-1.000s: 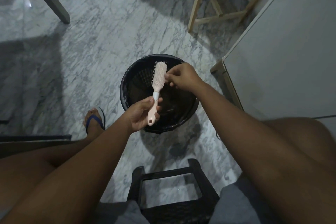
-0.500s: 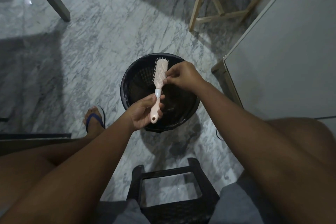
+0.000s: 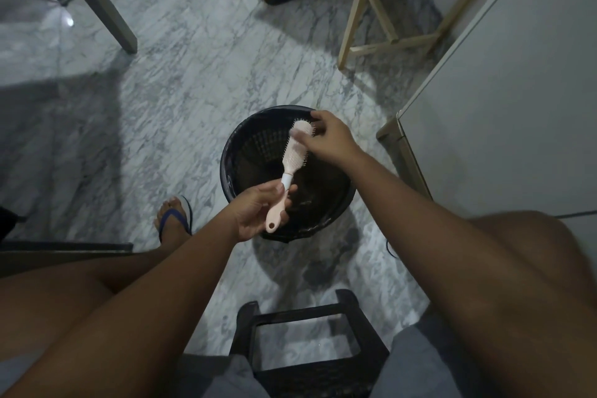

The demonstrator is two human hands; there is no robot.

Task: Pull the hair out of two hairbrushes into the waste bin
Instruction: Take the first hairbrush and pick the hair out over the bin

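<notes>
From the head view, the left grip (image 3: 258,213) is curled round the handle of the pink hairbrush (image 3: 292,155), holding it tilted above the black waste bin (image 3: 255,145), which stands on the marble floor (image 3: 193,74) just beyond a black stool (image 3: 310,375). The right grip (image 3: 326,136) has bent fingers on the bristles at the brush's far tip. Whether they pinch any hair cannot be told.
</notes>
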